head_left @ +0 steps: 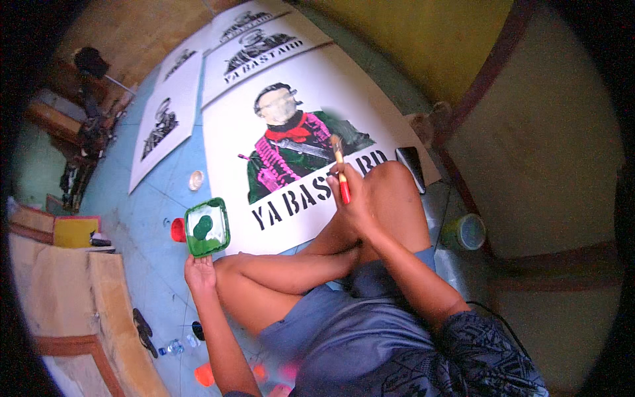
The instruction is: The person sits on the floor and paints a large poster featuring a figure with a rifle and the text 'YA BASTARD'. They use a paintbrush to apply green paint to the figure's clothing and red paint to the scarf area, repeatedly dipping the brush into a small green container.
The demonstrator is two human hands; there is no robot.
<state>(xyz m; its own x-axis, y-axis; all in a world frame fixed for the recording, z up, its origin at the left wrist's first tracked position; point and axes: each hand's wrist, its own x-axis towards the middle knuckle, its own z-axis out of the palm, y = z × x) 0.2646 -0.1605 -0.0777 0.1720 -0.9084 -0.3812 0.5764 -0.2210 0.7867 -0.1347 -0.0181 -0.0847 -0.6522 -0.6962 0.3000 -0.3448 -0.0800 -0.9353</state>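
Note:
A paintbrush [340, 173] with a red and pale handle is held in my right hand [357, 202], its bristles over the lower right of a painted figure. That figure, in a dark green coat with pink cords and a red scarf, is on a large white sheet [228, 142] with black lettering below it. My left hand [200, 272] holds up a square, green-rimmed tray [228, 225] by its near edge. Green paint [202, 227] lies pooled inside. My crossed legs sit against the sheet's near edge.
More printed sheets [162, 132] lie beyond and to the left. A red-sided cup [178, 229] and a small white cup [196, 180] stand near the tray. A phone-like dark object [411, 169] lies by my knee, with a tub [464, 231] to the right. A bottle [174, 347] lies lower left.

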